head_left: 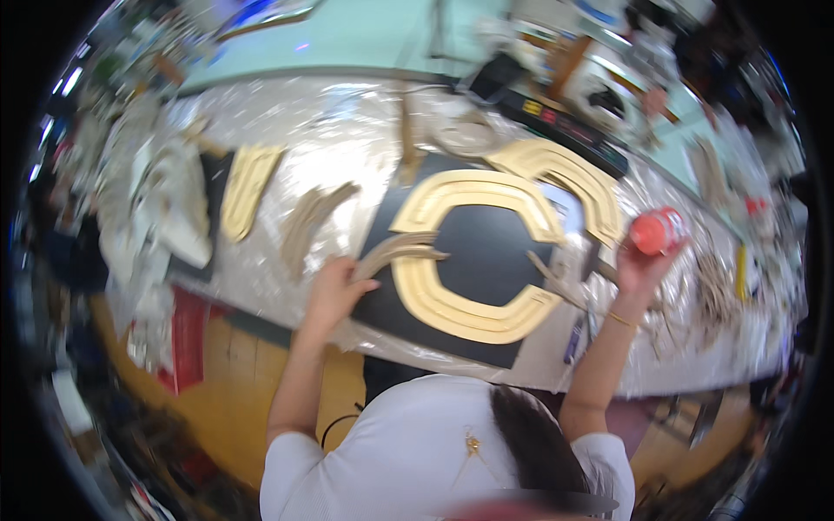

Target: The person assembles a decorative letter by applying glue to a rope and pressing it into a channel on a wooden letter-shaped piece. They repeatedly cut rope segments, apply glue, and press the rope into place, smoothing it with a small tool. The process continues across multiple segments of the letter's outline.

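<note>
My left hand (333, 293) grips one end of a bundle of curved beige strips (395, 249), whose free end lies over the left side of the cream curved moulds. Two of these, an upper mould (473, 184) and a lower mould (465, 319), form a broken ring on a black mat (482, 236). Off to the right, my right hand (640, 271) is wrapped round a red bottle (658, 232) with a pale label, held up above the table. Motion blurs fine detail on both hands.
Another cream curved mould (573, 174) lies behind the ring, and a narrow cream mould (249, 191) at the left. More beige strips (308, 227) rest on the plastic-covered table. A black device (565, 130) stands at the back; a strip tangle (717, 291) lies far right.
</note>
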The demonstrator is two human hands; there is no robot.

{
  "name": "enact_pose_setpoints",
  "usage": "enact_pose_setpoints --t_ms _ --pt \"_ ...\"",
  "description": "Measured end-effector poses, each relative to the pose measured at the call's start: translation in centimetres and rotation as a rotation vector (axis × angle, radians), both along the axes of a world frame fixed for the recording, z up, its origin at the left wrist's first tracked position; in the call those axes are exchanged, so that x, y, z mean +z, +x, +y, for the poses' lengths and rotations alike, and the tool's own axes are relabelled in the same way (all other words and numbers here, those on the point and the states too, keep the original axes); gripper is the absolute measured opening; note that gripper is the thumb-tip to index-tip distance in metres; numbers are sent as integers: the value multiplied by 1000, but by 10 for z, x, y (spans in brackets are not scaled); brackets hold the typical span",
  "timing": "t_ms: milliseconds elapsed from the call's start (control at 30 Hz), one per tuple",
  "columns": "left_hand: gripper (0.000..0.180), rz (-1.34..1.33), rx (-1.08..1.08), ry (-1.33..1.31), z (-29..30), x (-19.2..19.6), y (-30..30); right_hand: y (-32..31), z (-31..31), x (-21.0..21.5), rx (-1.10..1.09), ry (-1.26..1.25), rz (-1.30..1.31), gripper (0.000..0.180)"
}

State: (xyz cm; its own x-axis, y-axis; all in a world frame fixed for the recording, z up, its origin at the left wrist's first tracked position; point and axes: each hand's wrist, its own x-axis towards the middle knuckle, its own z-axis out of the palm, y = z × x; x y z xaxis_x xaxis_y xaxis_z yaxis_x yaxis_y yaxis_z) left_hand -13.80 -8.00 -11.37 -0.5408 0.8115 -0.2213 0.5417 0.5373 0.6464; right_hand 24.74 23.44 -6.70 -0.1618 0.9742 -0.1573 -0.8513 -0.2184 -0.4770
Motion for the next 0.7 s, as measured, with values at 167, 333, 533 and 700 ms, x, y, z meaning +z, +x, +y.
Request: enact_pose_setpoints --t_ms 167,333,533,700 --pt "46 -16 155 -75 -2 24 -81 36 -18 1 54 68 127 75" --pt "53 389 -8 232 56 49 -67 55 -30 8 -120 -6 72 74" --pt "49 322 -578 593 242 28 68 55 -39 2 -150 -66 80 71" --pt "63 634 -548 213 348 7 109 72 -52 4 -215 -17 16 70"
